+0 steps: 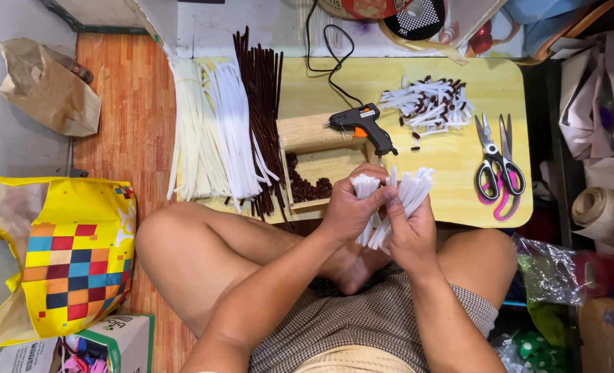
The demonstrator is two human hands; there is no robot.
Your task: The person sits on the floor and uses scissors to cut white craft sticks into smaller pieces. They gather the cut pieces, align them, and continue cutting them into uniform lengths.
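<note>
My left hand (350, 205) grips a bundle of short white pipe-cleaner pieces (366, 186) held upright. My right hand (410, 231) holds another fanned bunch of white pieces (415, 188), its fingers touching the left hand's bundle. Both hands hover over my crossed legs at the near edge of a low yellow table (459, 166). Just beyond them lies a black and orange glue gun (362, 124) on a woven box (314, 135).
Long white (210, 138) and dark brown pipe cleaners (262, 103) lie at the table's left. A pile of cut white and brown pieces (427, 103) and scissors (496, 162) sit at right. A yellow patterned bag (65, 255) stands on the floor left.
</note>
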